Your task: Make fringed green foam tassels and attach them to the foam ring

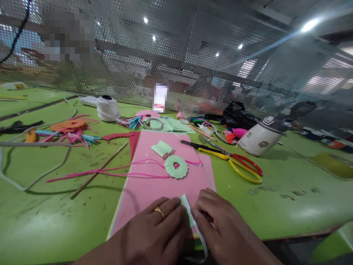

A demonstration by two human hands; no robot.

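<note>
**Left hand and right hand working white strip against green slip**

Perforated screen is standing behind, closing off the far edge. Green worktop is carrying everything. Pink sheet is lying flat on it near the person, probably serving as a smooth pad.

Left hand is resting palm-down on the sheet, fingers side by side over the slip's left part, seemingly steadying it. Right hand is curling its fingers, thumb tip bearing on the strip's right edge, apparently to line it up. Fingertips are partly hidden on both, so can't tell whether either grip is actually pinching.

White tumbler is standing upright at far right, well apart from the hands. Scissors, yellow and red handles, are lying across the pad's right edge, handles rightward, likely to be within right-hand reach. White spool is standing at the back left. Pink cords are trailing leftward off the pad, crossing wooden stick. Scalloped green disc is lying mid-pad, just beside fringed green piece, both beyond the fingers, perhaps to leave working room.

Slip is lying at the pad's near end, between the hands. Strip, narrowest, is running along the slip, its tail curling loose toward the person.
</note>
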